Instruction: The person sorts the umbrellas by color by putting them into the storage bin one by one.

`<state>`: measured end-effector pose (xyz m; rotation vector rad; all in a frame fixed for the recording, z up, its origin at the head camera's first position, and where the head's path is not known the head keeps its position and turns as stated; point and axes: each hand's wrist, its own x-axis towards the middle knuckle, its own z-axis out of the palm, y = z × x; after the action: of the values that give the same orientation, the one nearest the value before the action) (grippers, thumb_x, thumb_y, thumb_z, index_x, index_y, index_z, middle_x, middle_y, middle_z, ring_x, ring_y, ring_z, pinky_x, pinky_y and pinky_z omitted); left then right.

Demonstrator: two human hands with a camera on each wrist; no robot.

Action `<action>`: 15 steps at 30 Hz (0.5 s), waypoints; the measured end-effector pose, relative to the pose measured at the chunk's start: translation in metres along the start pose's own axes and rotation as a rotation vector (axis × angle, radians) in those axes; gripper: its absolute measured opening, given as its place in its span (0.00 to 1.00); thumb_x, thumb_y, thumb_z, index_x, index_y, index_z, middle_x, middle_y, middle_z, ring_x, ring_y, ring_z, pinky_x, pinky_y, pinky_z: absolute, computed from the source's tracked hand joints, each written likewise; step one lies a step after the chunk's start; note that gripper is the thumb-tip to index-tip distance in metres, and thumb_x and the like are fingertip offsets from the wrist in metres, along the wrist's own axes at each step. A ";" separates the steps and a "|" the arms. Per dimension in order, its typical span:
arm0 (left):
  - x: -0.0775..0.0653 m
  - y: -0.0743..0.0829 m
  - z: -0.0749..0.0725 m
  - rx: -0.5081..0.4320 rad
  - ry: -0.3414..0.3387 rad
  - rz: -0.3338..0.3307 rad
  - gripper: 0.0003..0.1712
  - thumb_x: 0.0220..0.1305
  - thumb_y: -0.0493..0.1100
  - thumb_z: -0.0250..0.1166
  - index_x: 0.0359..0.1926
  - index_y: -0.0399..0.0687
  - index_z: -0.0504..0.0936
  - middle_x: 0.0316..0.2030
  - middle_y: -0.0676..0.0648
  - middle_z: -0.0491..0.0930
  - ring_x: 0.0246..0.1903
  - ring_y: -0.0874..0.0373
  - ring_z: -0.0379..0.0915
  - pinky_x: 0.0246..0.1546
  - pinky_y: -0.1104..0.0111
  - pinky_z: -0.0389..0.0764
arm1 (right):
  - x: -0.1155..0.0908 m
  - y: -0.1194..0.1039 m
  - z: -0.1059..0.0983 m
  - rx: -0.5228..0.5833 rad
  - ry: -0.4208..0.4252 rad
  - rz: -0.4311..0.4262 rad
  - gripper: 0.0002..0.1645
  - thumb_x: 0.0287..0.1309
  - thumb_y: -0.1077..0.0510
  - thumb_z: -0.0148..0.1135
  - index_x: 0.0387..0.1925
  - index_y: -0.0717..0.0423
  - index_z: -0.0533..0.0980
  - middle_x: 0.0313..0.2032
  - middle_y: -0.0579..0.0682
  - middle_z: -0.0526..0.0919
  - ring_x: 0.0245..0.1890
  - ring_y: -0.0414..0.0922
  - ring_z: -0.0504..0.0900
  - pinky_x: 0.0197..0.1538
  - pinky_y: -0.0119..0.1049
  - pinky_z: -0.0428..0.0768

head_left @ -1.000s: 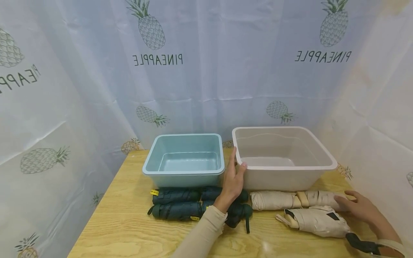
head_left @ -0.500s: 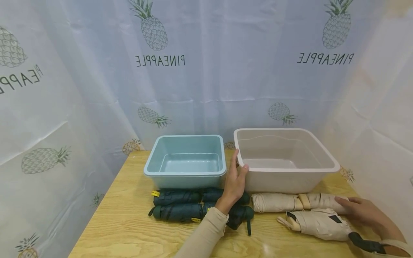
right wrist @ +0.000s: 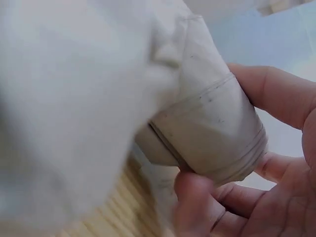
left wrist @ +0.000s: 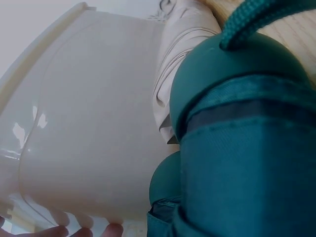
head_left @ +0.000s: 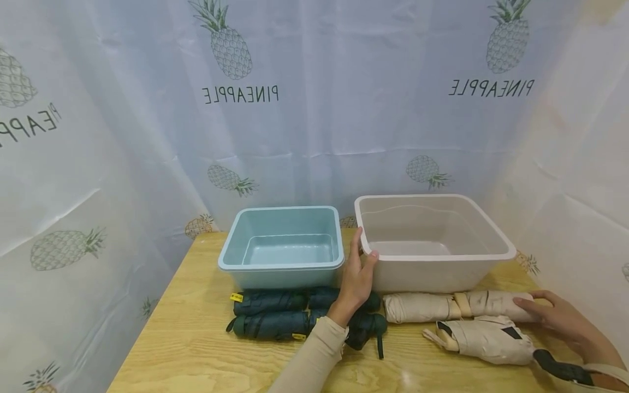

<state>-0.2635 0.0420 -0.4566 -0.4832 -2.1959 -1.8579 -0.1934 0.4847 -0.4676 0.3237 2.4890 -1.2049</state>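
Observation:
In the head view my left hand [head_left: 357,281] rests against the near left corner of the light beige basin [head_left: 427,277], thumb at the front rim and fingers along its side wall. In the left wrist view several fingertips [left wrist: 112,230] press on that wall. My right hand [head_left: 560,314] holds the right end of a folded beige umbrella [head_left: 498,304], thumb and fingers around it in the right wrist view. Another beige umbrella [head_left: 417,307] lies end to end with it on the left. A looser-wrapped beige umbrella [head_left: 484,339] lies in front.
A light blue basin [head_left: 282,277] stands left of the beige one. Several folded dark green umbrellas [head_left: 270,325] lie before it in two rows, partly under my left forearm. The wooden table [head_left: 196,355] is backed by a pineapple-print curtain [head_left: 334,109].
My right hand has come in against the beige umbrella's end, its fingers now around it. My left hand stays at the basin's corner. The head view shifts slightly.

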 end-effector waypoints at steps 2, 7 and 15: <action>0.000 0.000 0.000 0.000 0.001 0.001 0.40 0.73 0.61 0.51 0.81 0.71 0.48 0.71 0.45 0.69 0.69 0.50 0.68 0.67 0.44 0.69 | -0.001 -0.002 0.001 0.052 0.012 -0.014 0.56 0.76 0.36 0.45 0.74 0.80 0.37 0.64 0.87 0.59 0.48 0.51 0.86 0.48 0.44 0.87; 0.000 0.000 0.000 -0.008 0.004 0.012 0.40 0.73 0.60 0.51 0.81 0.71 0.48 0.71 0.45 0.69 0.69 0.50 0.68 0.66 0.44 0.70 | -0.006 -0.009 0.003 0.166 0.012 -0.057 0.56 0.78 0.38 0.45 0.77 0.75 0.31 0.69 0.86 0.49 0.41 0.32 0.84 0.50 0.45 0.87; 0.000 -0.001 0.001 -0.005 -0.002 0.002 0.40 0.73 0.61 0.51 0.81 0.72 0.48 0.71 0.45 0.70 0.67 0.50 0.70 0.65 0.44 0.71 | -0.013 -0.015 0.004 0.195 0.049 -0.121 0.44 0.79 0.42 0.47 0.81 0.57 0.42 0.54 0.73 0.77 0.42 0.40 0.88 0.49 0.45 0.87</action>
<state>-0.2637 0.0425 -0.4572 -0.4886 -2.1912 -1.8635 -0.1864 0.4718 -0.4541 0.2588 2.4674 -1.5112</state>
